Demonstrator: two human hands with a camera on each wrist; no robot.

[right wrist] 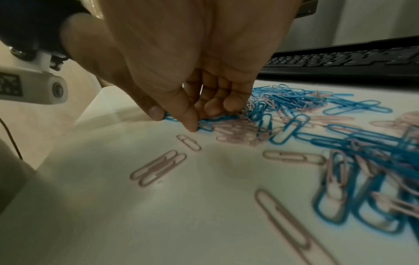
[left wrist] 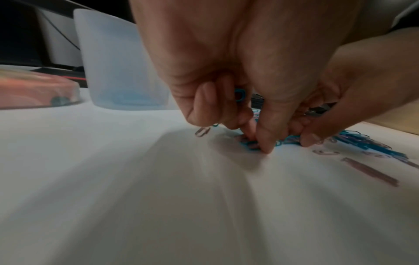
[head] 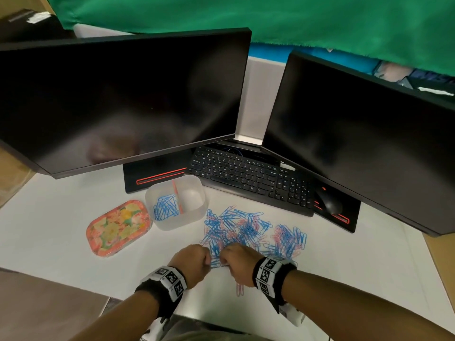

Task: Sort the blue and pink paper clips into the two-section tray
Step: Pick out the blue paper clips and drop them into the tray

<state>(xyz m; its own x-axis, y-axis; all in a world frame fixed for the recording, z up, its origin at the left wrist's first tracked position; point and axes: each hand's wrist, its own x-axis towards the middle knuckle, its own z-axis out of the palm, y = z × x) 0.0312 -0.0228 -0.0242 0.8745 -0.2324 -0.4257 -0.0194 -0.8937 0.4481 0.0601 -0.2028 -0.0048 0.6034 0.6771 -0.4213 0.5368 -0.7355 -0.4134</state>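
A translucent two-section tray (head: 161,226) stands on the white desk; its left section holds several blue clips (head: 165,207), its right section (head: 194,196) looks bare. A mixed pile of blue and pink paper clips (head: 248,228) lies to its right. Both hands work at the pile's near edge, knuckles almost touching. My left hand (head: 195,260) (left wrist: 256,141) has curled fingers holding blue clips (left wrist: 239,94) in the palm and pinches more on the desk. My right hand (head: 237,263) (right wrist: 199,118) curls thumb and fingers onto blue clips (right wrist: 217,118) at the desk surface.
A floral tin (head: 118,227) lies left of the tray. A black keyboard (head: 246,175) and mouse (head: 330,203) sit behind the pile, under two dark monitors (head: 118,99). Loose pink clips (right wrist: 158,167) lie near my right wrist. The desk's near edge is close below my forearms.
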